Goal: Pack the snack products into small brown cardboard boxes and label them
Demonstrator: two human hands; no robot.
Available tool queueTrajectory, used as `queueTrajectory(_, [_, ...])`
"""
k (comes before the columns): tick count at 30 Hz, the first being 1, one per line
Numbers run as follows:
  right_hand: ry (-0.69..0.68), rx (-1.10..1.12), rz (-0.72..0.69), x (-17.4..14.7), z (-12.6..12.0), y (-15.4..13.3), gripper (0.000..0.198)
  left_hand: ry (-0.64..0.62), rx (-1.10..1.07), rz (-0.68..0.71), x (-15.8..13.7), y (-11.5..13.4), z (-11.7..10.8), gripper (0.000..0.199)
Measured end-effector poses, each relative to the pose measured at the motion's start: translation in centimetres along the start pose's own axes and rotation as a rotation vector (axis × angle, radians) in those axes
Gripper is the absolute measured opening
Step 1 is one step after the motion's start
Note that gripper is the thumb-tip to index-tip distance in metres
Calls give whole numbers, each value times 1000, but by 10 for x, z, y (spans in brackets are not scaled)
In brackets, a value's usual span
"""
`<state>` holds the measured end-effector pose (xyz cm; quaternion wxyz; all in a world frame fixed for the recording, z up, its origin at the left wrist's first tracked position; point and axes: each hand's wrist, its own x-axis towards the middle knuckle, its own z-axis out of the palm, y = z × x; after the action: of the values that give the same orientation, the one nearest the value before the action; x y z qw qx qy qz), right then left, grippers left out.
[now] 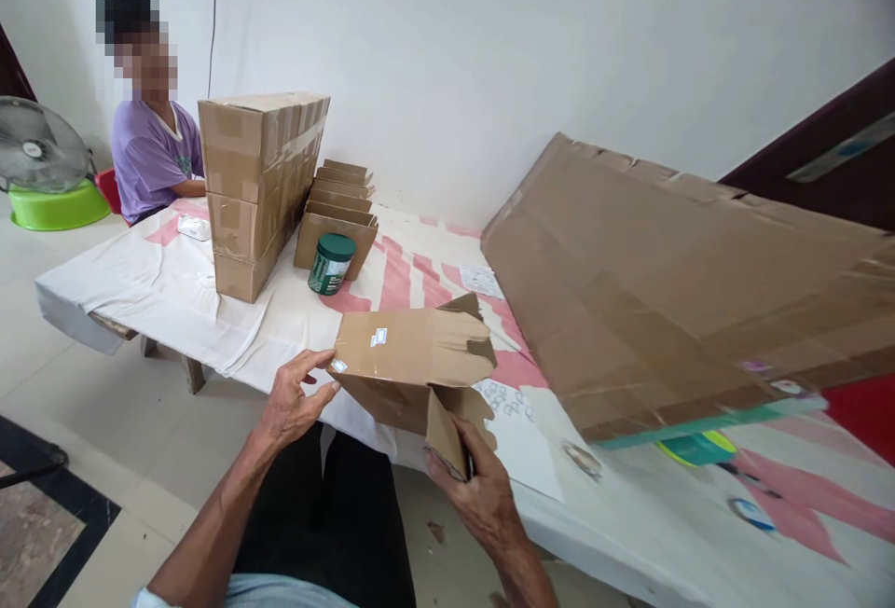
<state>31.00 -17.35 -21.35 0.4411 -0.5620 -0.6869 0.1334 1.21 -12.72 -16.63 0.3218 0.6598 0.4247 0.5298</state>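
A brown cardboard box point(392, 352) lies on its side at the table's near edge, its flaps standing open toward the right. My left hand point(294, 398) grips its left end, index finger at the top corner and thumb lower down. Close to those fingertips is a small white label point(339, 366); a second label point(378, 338) sits mid-face. At the right end, my right hand point(482, 482) is closed on a near flap point(445, 431), thumb and fingers on either side of it. The box's inside is hidden from me.
Taped boxes point(238, 216) stand stacked at the left of the cloth-covered table point(168, 310). Beside them are folded cartons point(342, 207) and a green-lidded jar point(331, 265). A large cardboard piece point(671, 300) fills the right. A person point(150, 156) sits beyond the stack.
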Motion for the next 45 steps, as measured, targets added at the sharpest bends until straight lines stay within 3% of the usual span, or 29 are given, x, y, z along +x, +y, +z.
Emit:
queueTrajectory(7, [25, 36, 24, 0, 1, 12, 45, 15, 5, 67, -4, 5, -2, 38])
queueTrajectory(24, [58, 32, 42, 1, -3, 8, 39, 71, -51, 132, -16, 8, -2, 26])
queueTrajectory(35, [44, 35, 4, 0, -4, 12, 36, 48, -189, -45, -12, 13, -8, 10])
queueTrajectory(45, [37, 79, -82, 4, -5, 2, 36, 31, -75, -32, -11, 14, -9, 10])
